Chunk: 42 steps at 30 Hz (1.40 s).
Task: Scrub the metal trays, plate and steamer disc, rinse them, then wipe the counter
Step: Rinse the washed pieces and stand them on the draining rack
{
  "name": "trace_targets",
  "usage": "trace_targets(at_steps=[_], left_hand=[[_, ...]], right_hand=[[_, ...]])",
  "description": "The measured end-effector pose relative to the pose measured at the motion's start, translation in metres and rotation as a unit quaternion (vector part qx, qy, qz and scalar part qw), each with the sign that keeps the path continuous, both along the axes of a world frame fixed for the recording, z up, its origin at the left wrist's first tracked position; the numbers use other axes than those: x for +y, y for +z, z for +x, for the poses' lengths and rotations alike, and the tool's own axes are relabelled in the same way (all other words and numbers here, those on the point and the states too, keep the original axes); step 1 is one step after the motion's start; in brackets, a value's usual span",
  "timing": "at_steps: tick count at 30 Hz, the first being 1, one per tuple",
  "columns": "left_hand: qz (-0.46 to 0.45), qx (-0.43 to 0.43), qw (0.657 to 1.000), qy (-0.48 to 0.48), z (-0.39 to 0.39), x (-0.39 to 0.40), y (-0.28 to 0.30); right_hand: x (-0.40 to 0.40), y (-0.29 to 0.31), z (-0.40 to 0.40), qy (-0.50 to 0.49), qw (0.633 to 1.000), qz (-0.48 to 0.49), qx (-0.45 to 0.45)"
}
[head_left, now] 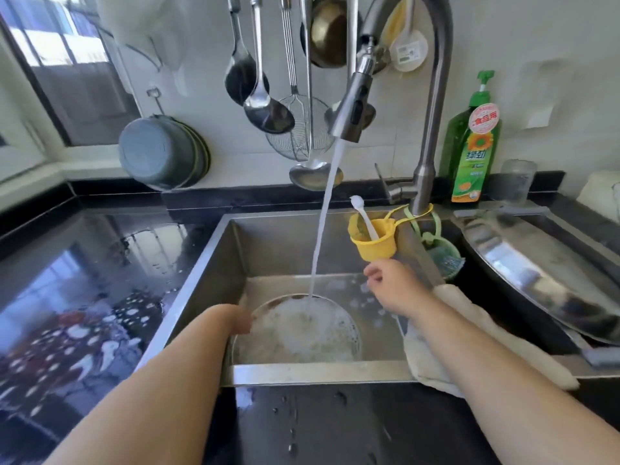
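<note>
A round metal plate (302, 327), foamy and wet, lies tilted in the steel sink (208, 263) under the running stream from the faucet (354, 105). My left hand (241, 322) grips the plate's left rim; its fingers are mostly hidden behind my wrist. Above the sink's right side my right hand (391, 285) hovers with loosely curled fingers and holds nothing, just below a yellow hanging basket (374, 241). A large metal tray (536, 263) leans in the right-hand basin.
A pale cloth (469, 333) drapes over the sink's right edge. A green scrubber (443, 255) hangs by the faucet base. Dish soap bottle (474, 146) and a glass (518, 181) stand at the back. The black counter (84, 297) on the left is wet. Ladles hang overhead.
</note>
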<state>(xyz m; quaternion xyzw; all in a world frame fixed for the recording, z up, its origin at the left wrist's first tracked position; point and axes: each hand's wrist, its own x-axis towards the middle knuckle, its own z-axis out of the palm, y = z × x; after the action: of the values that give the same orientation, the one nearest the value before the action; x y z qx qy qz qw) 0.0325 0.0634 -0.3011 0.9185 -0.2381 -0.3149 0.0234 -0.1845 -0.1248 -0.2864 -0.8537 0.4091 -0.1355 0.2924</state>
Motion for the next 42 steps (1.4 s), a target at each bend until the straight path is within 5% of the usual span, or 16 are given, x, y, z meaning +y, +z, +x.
trace_targets(at_steps=[5, 11, 17, 24, 34, 39, 42], left_hand=[[-0.011, 0.184, 0.970, 0.156, 0.032, 0.005, -0.056], [-0.033, 0.193, 0.958, 0.208, 0.057, 0.009, -0.076], [-0.155, 0.049, 0.970, 0.179, 0.043, 0.001, -0.050], [-0.261, 0.003, 0.955, 0.140, 0.031, -0.018, -0.017], [-0.282, -0.060, 0.957, -0.028, -0.013, -0.057, 0.055], [-0.305, -0.139, 0.941, -0.055, -0.014, -0.062, 0.109], [-0.311, -0.130, 0.940, -0.059, -0.013, -0.061, 0.132]], right_hand=[[-0.011, -0.013, 0.002, 0.001, 0.999, 0.038, -0.034], [-0.010, -0.011, 0.001, 0.007, 0.997, 0.057, -0.049], [-0.009, -0.012, -0.001, 0.004, 0.997, 0.059, -0.052], [-0.016, -0.018, 0.004, 0.003, 0.995, 0.070, -0.071], [-0.009, -0.016, 0.002, -0.008, 0.995, 0.067, -0.079], [0.005, 0.065, 0.000, -0.017, 0.971, -0.087, -0.223], [-0.004, 0.149, 0.015, -0.033, 0.944, -0.050, -0.326]])
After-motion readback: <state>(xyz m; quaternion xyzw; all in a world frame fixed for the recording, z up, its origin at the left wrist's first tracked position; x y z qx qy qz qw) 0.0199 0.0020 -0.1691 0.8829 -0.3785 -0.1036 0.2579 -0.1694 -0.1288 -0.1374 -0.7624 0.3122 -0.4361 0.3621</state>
